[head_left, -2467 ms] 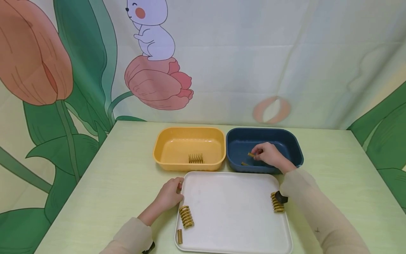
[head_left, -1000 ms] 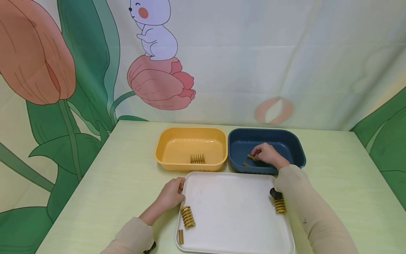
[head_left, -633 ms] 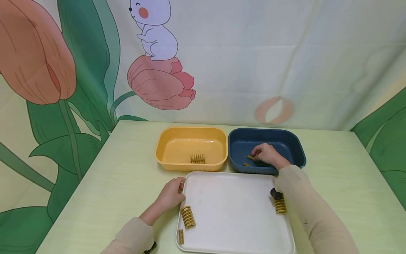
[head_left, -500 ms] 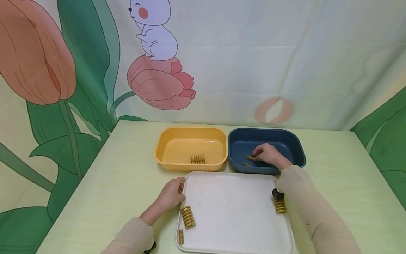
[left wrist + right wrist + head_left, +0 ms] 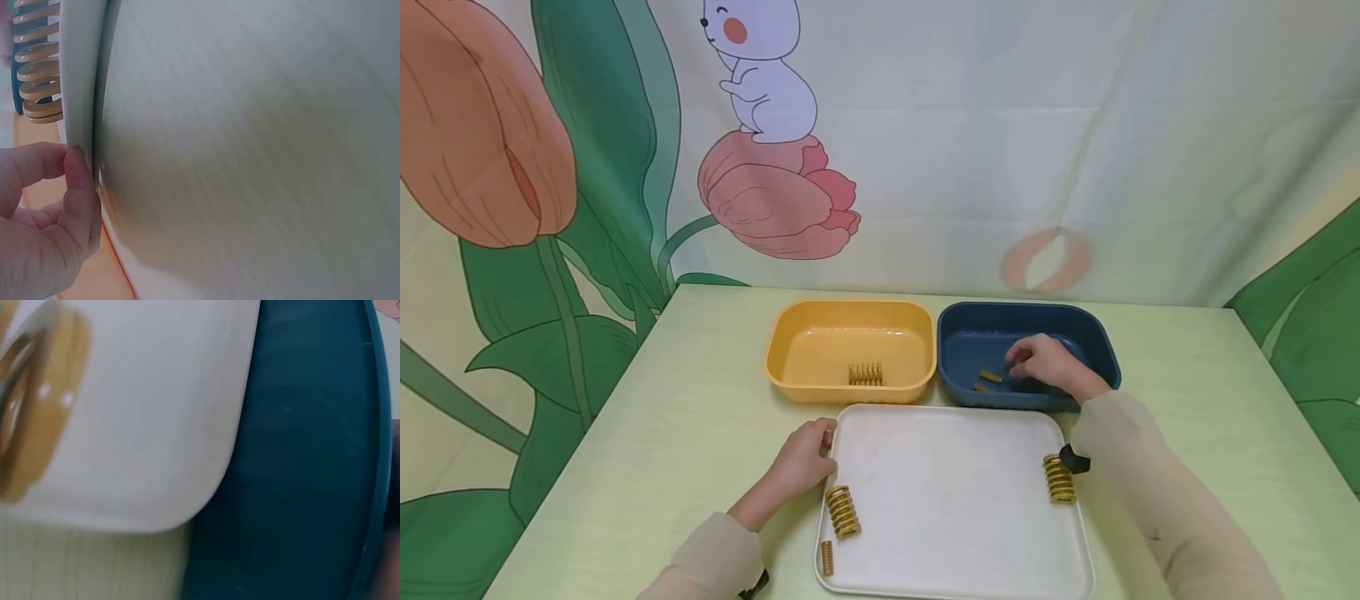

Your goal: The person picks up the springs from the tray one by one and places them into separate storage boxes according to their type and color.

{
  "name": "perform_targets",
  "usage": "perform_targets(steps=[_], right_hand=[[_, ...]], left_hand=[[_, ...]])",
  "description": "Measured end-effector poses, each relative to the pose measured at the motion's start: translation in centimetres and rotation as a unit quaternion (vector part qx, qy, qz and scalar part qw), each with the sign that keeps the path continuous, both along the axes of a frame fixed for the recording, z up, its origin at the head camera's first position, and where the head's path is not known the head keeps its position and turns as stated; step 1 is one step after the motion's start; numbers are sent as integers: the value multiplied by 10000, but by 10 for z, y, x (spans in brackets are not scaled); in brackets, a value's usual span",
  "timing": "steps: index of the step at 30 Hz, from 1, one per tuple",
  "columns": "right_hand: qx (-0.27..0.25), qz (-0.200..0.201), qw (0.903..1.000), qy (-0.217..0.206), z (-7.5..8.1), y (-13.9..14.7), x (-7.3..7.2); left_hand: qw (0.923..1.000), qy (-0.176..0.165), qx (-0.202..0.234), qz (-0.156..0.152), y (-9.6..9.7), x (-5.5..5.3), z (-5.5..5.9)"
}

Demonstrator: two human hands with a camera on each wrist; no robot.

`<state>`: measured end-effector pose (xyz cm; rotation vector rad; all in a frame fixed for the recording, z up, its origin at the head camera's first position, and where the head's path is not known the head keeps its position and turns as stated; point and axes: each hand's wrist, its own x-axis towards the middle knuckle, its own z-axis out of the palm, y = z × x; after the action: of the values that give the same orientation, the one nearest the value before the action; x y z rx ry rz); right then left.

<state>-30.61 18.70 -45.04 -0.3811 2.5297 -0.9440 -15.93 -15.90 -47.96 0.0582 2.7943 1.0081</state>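
1. Whereas half a second ago the right hand (image 5: 1043, 360) had its fingertips on a small spring (image 5: 991, 377), it is now apart from it, shifted slightly to the right, its fingers loosely bent and holding nothing.
2. That small spring lies on the floor of the blue bin (image 5: 1000, 401), near a second small spring (image 5: 982, 387) closer to the front wall; I judge this one placement finished.
3. Elsewhere on the tabletop (image 5: 700, 375) little has changed: the yellow bin (image 5: 850, 395) holds a large spring (image 5: 866, 374), while three springs lie on the white tray (image 5: 940, 500), outside both bins. These are a left large spring (image 5: 842, 512), a near-left small spring (image 5: 827, 558) and a right large spring (image 5: 1058, 479).
4. As before, the left hand (image 5: 801, 458) pinches the tray's left rim, which the left wrist view confirms.
5. No brand, label or readable writing shows on the bins, tray or springs; a tiny dark mark on the right sleeve (image 5: 1154, 536) is too small to make out.
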Motion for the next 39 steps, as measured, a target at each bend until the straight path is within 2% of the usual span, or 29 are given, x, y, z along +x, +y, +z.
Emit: perform_targets(steps=[6, 15, 27, 39], right_hand=[[195, 119, 9995, 209, 1, 6, 3], [110, 203, 9997, 14, 7, 9, 13], [180, 576, 9980, 176, 17, 12, 24], [263, 600, 9970, 413, 25, 15, 31]], left_hand=[[10000, -26, 42, 16, 0, 0, 1], [10000, -40, 14, -11, 0, -1, 1], [10000, 46, -43, -30, 1, -2, 0], [10000, 12, -69, -2, 2, 0, 3]])
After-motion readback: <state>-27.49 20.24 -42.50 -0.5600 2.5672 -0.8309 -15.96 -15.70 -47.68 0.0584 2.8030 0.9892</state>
